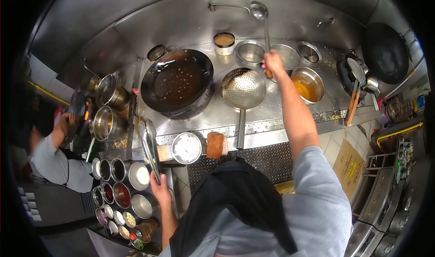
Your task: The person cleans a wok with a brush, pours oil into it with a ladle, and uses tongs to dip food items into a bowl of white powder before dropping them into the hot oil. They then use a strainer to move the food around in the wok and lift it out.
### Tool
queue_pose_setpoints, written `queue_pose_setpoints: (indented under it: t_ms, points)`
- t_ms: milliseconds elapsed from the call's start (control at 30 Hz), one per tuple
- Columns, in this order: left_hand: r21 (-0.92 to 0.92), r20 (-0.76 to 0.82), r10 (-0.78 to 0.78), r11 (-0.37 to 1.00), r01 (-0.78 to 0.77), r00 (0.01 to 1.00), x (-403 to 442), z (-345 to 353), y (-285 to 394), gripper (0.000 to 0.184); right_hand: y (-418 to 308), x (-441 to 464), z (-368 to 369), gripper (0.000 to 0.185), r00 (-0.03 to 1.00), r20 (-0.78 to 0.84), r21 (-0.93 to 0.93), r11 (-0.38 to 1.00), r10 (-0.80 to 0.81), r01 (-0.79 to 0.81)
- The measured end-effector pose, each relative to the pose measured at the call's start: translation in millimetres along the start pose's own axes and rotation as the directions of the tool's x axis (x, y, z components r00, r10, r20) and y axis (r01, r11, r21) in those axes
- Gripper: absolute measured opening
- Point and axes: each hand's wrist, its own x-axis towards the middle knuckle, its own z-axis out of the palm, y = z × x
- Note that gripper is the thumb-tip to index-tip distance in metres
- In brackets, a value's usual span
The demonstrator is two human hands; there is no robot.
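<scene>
A curved steel wall (167, 23) stands behind my tabletop (277, 112). My right hand (273, 63) has its fingers closed around the handle of a ladle (266, 30), above the pots, the bowl end raised toward the wall beside a spout (231, 6). My left hand (161, 190) has its fingers closed on the near end of the tongs (148, 141), which point away from me, beside the tubs (140, 176); how tightly, I cannot tell. Between my arms, a strainer (243, 88) lies right of the wok (154, 84), its handle reaching past the tabletop's front edge. Farther left, a co-worker (56, 155) stretches an arm forward.
</scene>
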Motion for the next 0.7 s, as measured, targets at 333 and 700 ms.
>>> queue_pose_setpoints:
  t_ms: [333,700]
  points:
    - [-0.020,0.007,0.039,0.999,-0.039,0.999,6.4,3.7,-6.0,0.053,8.2,-130.1,-9.5,0.049,0.994,0.108,-0.066,0.998,0.022,-0.015]
    - [0.040,0.040,0.000,0.999,-0.002,0.999,21.3,1.4,7.1,0.051,-16.1,-90.4,-37.2,0.040,0.963,0.269,-0.192,0.978,-0.032,0.086]
